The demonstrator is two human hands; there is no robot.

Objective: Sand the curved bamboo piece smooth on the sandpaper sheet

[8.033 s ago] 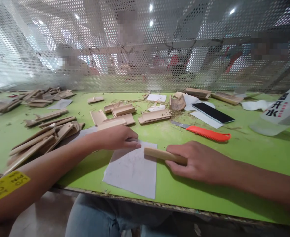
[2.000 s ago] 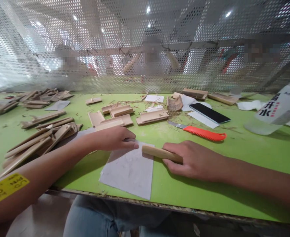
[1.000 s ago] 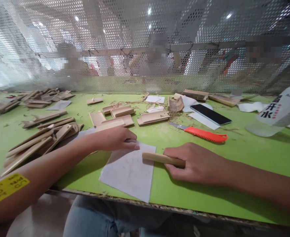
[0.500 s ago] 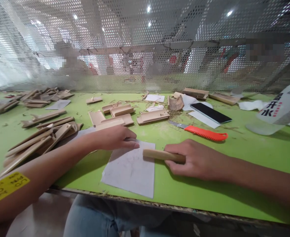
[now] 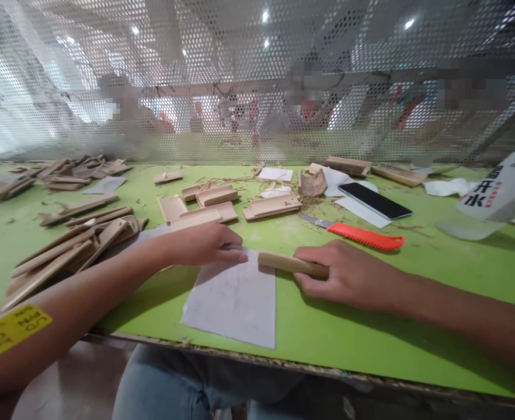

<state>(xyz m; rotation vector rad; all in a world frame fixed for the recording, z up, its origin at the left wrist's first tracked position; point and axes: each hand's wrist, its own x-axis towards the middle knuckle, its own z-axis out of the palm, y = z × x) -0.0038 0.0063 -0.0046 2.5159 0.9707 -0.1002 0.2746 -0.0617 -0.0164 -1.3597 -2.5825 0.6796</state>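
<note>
On the green table a sheet of white paper (image 5: pixel 235 303) lies in front of me. My left hand (image 5: pixel 205 244) holds it down at its far edge, the thumb on the paper and the fingers bent beside it. A split piece of bamboo (image 5: pixel 284 263) is gripped in my right hand (image 5: pixel 349 274), with the fingers closed round its right end. Its left end lies over the upper right part of the paper. Beyond my right hand rests a knife with an orange handle (image 5: pixel 365 236), its blade pointing left.
Split bamboo pieces (image 5: pixel 272 206) lie past my hands, with a pile of more (image 5: pixel 73 245) at the left. A phone (image 5: pixel 375 200) rests on paper at the right, near a translucent bottle (image 5: pixel 487 204). A perforated screen (image 5: pixel 240 116) stands along the back.
My right hand has slid the bamboo piece a little away from me, toward the paper's far edge. My left hand stays in place. Behind the screen a person's head has appeared.
</note>
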